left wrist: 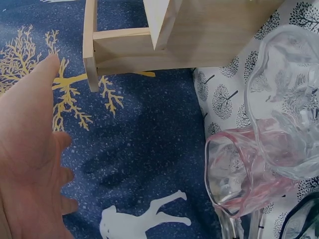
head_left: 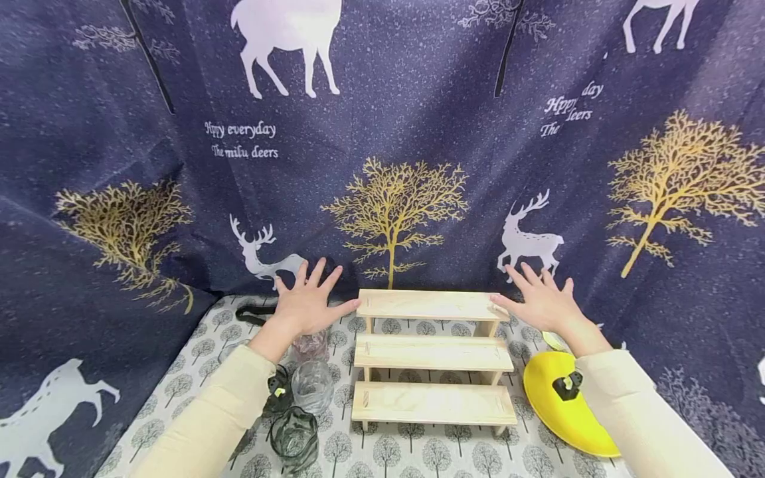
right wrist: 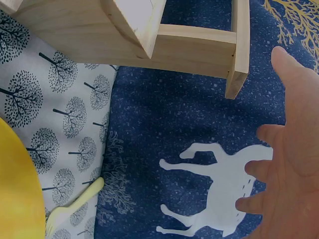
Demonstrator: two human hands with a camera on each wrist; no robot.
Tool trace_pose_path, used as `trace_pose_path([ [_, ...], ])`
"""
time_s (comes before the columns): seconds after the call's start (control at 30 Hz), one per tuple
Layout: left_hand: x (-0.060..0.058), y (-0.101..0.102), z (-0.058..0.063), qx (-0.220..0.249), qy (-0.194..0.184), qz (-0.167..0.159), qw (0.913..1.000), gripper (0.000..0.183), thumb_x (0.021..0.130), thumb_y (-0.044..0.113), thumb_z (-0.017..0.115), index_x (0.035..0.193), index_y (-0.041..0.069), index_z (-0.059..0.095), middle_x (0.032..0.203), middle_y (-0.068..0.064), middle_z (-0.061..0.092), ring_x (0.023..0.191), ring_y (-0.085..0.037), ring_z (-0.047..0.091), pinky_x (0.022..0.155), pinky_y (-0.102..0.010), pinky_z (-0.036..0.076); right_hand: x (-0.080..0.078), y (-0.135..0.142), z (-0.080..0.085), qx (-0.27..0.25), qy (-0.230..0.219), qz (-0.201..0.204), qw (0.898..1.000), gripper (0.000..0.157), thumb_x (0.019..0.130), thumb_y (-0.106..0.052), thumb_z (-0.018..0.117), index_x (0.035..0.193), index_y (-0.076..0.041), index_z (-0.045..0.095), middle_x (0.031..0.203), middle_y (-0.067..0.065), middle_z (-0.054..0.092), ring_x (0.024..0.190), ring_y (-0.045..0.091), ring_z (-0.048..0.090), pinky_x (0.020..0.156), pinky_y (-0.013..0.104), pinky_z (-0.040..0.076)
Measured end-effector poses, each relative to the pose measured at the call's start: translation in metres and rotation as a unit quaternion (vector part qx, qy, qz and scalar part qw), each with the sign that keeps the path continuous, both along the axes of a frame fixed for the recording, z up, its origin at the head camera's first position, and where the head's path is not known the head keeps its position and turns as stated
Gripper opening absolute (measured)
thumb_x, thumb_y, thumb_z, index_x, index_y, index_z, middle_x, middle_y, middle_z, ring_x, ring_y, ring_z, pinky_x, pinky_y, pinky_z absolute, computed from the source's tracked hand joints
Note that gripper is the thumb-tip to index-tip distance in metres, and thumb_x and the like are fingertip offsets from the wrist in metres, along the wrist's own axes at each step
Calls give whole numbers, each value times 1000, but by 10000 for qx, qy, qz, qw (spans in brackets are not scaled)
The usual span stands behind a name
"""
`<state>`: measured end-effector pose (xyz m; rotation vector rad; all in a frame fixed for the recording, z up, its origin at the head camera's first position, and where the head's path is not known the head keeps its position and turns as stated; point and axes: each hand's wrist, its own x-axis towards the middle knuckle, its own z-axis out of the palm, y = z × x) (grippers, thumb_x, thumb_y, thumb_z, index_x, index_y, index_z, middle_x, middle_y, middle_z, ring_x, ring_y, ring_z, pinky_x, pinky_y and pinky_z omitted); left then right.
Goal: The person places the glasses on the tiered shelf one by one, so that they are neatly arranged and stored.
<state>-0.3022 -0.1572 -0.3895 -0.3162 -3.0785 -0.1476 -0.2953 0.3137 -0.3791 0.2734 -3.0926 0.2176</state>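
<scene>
A three-tier wooden stand [head_left: 433, 352] sits mid-table like a small staircase. My left hand [head_left: 305, 309], fingers spread and palm down, hovers by the left end of its top shelf. The thumb tip overlaps that end in the head view. Mirroring it, my right hand [head_left: 544, 305] spreads its fingers by the top shelf's right end, thumb overlapping the corner. In the left wrist view the left hand [left wrist: 27, 159] appears beside the stand's end with nothing in its grasp. The right wrist view likewise shows the right hand [right wrist: 294, 159] holding nothing, apart from the wood.
Left of the stand are a clear glass [head_left: 312, 387], a dark glass [head_left: 294, 438] and a pink-tinted glass [left wrist: 239, 169]. A black curved item [head_left: 254, 313] lies farther back. To the right are a yellow plate [head_left: 562, 425] and a pale yellow utensil [right wrist: 75, 204]. Dark patterned cloth [head_left: 394, 119] hangs behind.
</scene>
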Motion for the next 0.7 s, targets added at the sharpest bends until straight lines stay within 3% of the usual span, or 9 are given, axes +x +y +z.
trace_pose_path([
  [0.4, 9, -2, 6, 149, 285, -179, 9993, 103, 86, 93, 31, 167, 31, 22, 174, -8, 8, 157, -42, 2, 109, -85, -4, 6, 6, 4, -221, -39, -87, 9997, 98, 98, -80, 35, 166, -12, 20, 165, 32, 18, 145, 63, 16, 103, 89, 2],
  [0.57, 21, -12, 8, 286, 619, -248, 9974, 104, 87, 93, 32, 167, 27, 26, 173, -12, 15, 157, -41, 8, 114, -81, 3, 22, 10, 4, -834, 51, -10, 9965, 80, 108, -61, 33, 162, -2, 28, 160, 35, 30, 141, 59, 32, 108, 81, 23],
  [0.7, 37, -25, 10, 582, 945, -287, 9934, 98, 91, 87, 38, 166, 24, 29, 170, -14, 21, 155, -41, 18, 117, -76, 12, 45, 13, -4, -1338, 235, -49, 9907, 60, 112, -39, 39, 154, 3, 40, 148, 33, 48, 129, 54, 52, 101, 73, 43],
])
